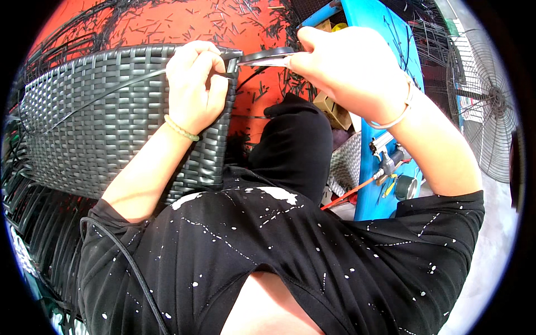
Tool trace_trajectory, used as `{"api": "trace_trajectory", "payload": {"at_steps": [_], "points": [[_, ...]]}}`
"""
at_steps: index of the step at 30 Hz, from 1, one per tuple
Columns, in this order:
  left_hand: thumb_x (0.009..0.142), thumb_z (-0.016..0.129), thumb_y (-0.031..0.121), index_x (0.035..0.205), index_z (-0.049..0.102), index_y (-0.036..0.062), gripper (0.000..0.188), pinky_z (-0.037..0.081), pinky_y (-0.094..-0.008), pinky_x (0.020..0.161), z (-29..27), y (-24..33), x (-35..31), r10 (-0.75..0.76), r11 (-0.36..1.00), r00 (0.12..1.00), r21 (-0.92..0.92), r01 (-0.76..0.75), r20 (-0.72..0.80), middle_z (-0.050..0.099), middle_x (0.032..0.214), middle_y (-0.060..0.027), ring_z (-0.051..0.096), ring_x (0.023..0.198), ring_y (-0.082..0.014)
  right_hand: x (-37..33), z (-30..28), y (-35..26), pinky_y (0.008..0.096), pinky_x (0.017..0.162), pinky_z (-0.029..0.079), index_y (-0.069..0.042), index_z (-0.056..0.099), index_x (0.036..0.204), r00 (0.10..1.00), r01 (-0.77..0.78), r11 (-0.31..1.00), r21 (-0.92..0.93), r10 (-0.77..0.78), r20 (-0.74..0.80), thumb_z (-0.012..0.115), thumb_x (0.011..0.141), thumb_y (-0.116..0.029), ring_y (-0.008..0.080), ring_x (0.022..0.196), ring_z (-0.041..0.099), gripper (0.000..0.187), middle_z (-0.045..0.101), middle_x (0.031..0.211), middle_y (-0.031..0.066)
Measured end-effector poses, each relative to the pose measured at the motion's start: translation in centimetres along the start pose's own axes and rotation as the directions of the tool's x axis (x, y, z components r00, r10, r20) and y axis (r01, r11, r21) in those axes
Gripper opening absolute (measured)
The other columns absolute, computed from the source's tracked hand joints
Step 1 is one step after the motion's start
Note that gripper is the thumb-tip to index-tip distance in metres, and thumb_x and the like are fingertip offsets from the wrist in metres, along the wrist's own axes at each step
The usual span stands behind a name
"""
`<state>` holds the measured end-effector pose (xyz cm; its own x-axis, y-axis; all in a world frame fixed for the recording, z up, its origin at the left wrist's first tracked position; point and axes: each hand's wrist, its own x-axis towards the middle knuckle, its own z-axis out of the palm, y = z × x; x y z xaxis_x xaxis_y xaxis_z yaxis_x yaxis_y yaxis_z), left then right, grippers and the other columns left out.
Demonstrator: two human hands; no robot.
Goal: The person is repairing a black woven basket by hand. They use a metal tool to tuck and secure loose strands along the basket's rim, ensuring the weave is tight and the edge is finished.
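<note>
A dark grey woven wicker panel [95, 123] lies across my lap, stretching to the left. My left hand [195, 84] is closed on the panel's upper right corner, pinching a loose dark strand [100, 95] that trails left over the weave. My right hand [346, 67] grips black-handled scissors [268, 56], whose blades point left and meet the strand end right beside my left fingers. A bead bracelet is on my left wrist and a thin bangle on my right.
The red floor [184, 22] behind is littered with short black strand cuttings. A blue bench [385, 33] with an air fitting and gauge [402, 187] stands to the right. A large wire-guard fan [486, 106] is at far right. More woven pieces [33, 212] are stacked at lower left.
</note>
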<state>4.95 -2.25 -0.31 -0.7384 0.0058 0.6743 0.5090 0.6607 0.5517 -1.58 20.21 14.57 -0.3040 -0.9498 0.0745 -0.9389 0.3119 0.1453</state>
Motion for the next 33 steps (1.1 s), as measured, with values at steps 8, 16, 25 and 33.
{"api": "trace_trajectory", "payload": {"at_steps": [8, 16, 25, 33], "points": [[0.070, 0.058, 0.003, 0.075, 0.057, 0.0045, 0.005, 0.046, -0.0391, 0.079, 0.2, -0.3, 0.1, 0.023, 1.000, 1.000, -0.015, -0.023, -0.009, 0.060, 0.093, -0.0104, 0.058, 0.088, -0.0286, -2.3, 2.5, 0.7, 0.0378, 0.066, 0.051, -0.013, 0.071, 0.089, 0.972, -0.227, 0.915, 0.332, 0.232, 0.025, 0.072, 0.082, -0.024, 0.0267, 0.075, 0.065, 0.014, 0.061, 0.078, 0.0058], [0.073, 0.056, 0.002, 0.078, 0.057, 0.0025, 0.006, 0.045, -0.0376, 0.084, -0.3, -0.3, 0.0, -0.002, 1.000, 1.000, 0.005, 0.002, 0.021, 0.061, 0.097, -0.0130, 0.058, 0.091, -0.0289, -0.9, 1.3, 1.0, 0.0368, 0.060, 0.050, -0.015, 0.070, 0.091, 0.998, -0.055, 0.993, 0.102, 0.055, 0.002, 0.070, 0.083, -0.024, 0.0255, 0.068, 0.064, 0.012, 0.057, 0.077, 0.0045], [0.071, 0.059, 0.003, 0.076, 0.057, 0.0053, 0.006, 0.045, -0.0394, 0.079, -0.3, -0.7, 0.1, 0.028, 0.999, 1.000, 0.020, -0.028, -0.006, 0.060, 0.094, -0.0092, 0.058, 0.089, -0.0289, -4.2, 7.6, 0.4, 0.0347, 0.056, 0.049, -0.019, 0.073, 0.094, 0.958, -0.186, 0.916, 0.356, 0.249, -0.142, 0.072, 0.085, -0.027, 0.0227, 0.061, 0.062, 0.012, 0.057, 0.075, 0.0019], [0.073, 0.054, 0.003, 0.078, 0.058, 0.0034, 0.006, 0.045, -0.0389, 0.085, -0.8, -0.6, 0.1, -0.012, 1.000, 1.000, -0.013, 0.012, 0.028, 0.061, 0.098, -0.0127, 0.058, 0.093, -0.0294, -4.9, 12.3, -1.2, 0.0299, 0.054, 0.048, -0.022, 0.074, 0.112, 0.921, -0.202, 0.875, 0.440, 0.323, -0.220, 0.071, 0.086, -0.021, 0.0181, 0.061, 0.060, 0.026, 0.057, 0.077, 0.0008]]}}
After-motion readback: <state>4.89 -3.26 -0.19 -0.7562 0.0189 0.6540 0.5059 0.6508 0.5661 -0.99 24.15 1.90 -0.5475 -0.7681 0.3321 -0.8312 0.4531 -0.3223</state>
